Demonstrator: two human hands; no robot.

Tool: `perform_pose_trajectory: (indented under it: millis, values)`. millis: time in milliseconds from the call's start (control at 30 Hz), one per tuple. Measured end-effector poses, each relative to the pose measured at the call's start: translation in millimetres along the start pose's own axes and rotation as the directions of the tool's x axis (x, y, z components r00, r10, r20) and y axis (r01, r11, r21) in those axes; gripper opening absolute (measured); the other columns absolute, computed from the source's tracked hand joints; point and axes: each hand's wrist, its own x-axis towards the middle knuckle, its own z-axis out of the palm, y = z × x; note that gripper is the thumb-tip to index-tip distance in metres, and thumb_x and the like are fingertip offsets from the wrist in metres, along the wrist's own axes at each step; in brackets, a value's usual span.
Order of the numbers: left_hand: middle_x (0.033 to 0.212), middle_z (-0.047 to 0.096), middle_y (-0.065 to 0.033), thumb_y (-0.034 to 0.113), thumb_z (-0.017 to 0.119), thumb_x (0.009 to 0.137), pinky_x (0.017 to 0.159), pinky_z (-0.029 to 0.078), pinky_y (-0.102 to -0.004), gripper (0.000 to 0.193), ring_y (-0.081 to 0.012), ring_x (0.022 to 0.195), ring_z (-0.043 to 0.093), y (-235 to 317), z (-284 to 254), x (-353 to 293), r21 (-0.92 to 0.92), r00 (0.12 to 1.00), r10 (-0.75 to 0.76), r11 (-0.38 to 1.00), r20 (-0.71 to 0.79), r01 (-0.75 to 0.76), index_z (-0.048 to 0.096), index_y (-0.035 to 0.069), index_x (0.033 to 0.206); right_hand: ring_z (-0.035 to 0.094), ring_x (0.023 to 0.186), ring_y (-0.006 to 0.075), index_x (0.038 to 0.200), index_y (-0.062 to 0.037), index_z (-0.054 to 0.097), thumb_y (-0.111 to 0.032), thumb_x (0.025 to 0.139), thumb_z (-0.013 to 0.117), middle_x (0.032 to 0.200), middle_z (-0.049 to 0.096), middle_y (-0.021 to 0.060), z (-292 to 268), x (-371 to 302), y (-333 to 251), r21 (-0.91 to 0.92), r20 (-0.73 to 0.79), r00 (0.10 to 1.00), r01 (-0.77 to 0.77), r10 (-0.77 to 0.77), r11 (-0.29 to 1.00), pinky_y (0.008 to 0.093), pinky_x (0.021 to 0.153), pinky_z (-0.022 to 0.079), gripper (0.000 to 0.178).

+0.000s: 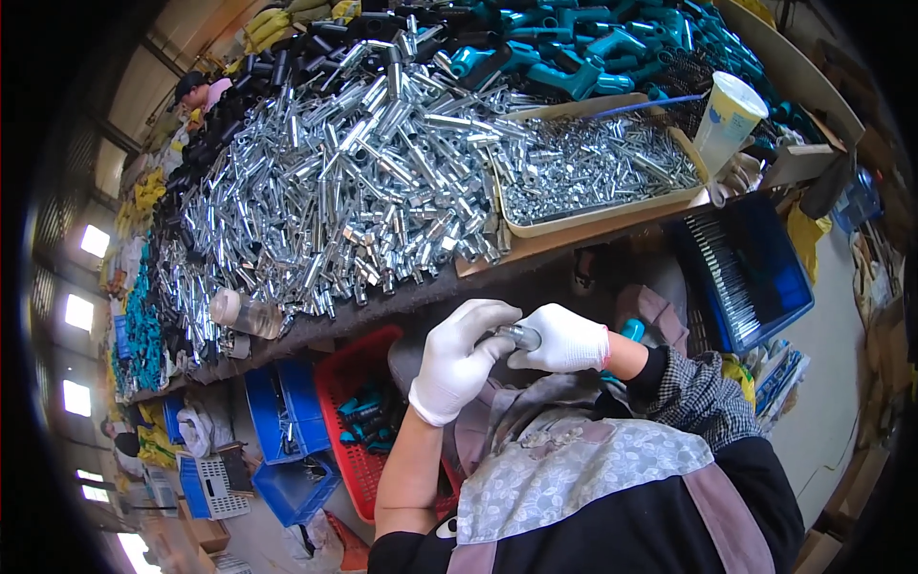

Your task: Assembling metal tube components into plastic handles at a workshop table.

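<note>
Both my hands wear white gloves and meet over my lap, below the table edge. My left hand (pixel 457 358) and my right hand (pixel 564 338) are closed together on a small shiny metal tube part (pixel 519 336), which shows only between the fingers. A teal piece (pixel 632 329) peeks out just behind my right wrist. Above the hands lies a big heap of silver metal tubes (pixel 354 182) on the dark table (pixel 402 301).
A shallow tray of small metal screws (pixel 593 167) sits at the table's right, with a paper cup (pixel 729 117) beside it. Teal handles (pixel 574 53) pile at the back. A red basket (pixel 359 421) and blue crates (pixel 287 421) stand on the floor left; a blue bin (pixel 755 268) right.
</note>
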Motion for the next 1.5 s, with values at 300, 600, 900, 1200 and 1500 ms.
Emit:
perform_pose_trajectory:
  millis: [300,600,900,1200,1500]
  values:
    - [0.082,0.07,-0.0114,0.013,0.072,0.087,0.074,0.053,-0.0308,0.016,-0.0178,0.078,0.069,2,4,-2,0.287,0.961,-0.247,0.918,-0.122,0.273,0.069,-0.001,0.095,0.069,0.067,0.0343,0.09,-0.009,0.068,-0.016,0.082,0.064,0.07,0.068,0.0145,13,0,-11,-0.492,-0.347,0.936,-0.127,-0.06,0.862,0.0445,0.06,0.054,0.011]
    - [0.086,0.065,-0.0128,0.01,0.073,0.085,0.07,0.051,-0.0389,0.016,-0.0307,0.079,0.065,-5,12,-11,0.256,0.999,0.042,0.966,-0.017,-0.037,0.064,0.005,0.098,0.07,0.07,0.0353,0.088,-0.007,0.071,-0.023,0.081,0.068,0.072,0.069,0.0159,-8,-7,-14,-0.418,-0.098,0.995,-0.055,0.015,0.907,0.0444,0.063,0.054,0.017]
    - [0.099,0.067,-0.0156,0.001,0.079,0.073,0.077,0.053,-0.0368,0.038,-0.0333,0.094,0.065,6,-3,-19,0.307,0.976,0.184,0.928,0.112,-0.21,0.065,0.004,0.108,0.07,0.079,0.0367,0.094,-0.0092,0.076,-0.031,0.079,0.071,0.083,0.072,0.0183,-19,-8,-24,-0.28,0.15,0.983,-0.061,0.107,0.958,0.0434,0.075,0.055,0.027]
    - [0.081,0.07,-0.0151,0.014,0.069,0.091,0.066,0.054,-0.0356,0.014,-0.0263,0.073,0.071,-5,2,-6,0.278,0.989,-0.121,0.95,-0.087,0.141,0.069,0.002,0.097,0.069,0.069,0.0361,0.089,-0.01,0.071,-0.023,0.084,0.067,0.071,0.068,0.0138,0,-8,-10,-0.534,-0.242,0.969,-0.172,0.046,0.828,0.0466,0.062,0.054,0.014]
    - [0.093,0.065,-0.0107,0.014,0.066,0.086,0.08,0.051,-0.0435,0.018,-0.0323,0.091,0.061,-34,31,115,0.681,0.876,0.46,0.688,-0.142,-0.251,0.066,0.01,0.104,0.057,0.057,0.0099,0.116,0.0023,0.069,-0.028,0.091,0.074,0.068,0.059,0.0016,-43,-38,-52,0.694,-0.008,0.995,-0.065,0.097,0.718,0.0255,0.053,0.047,0.04]
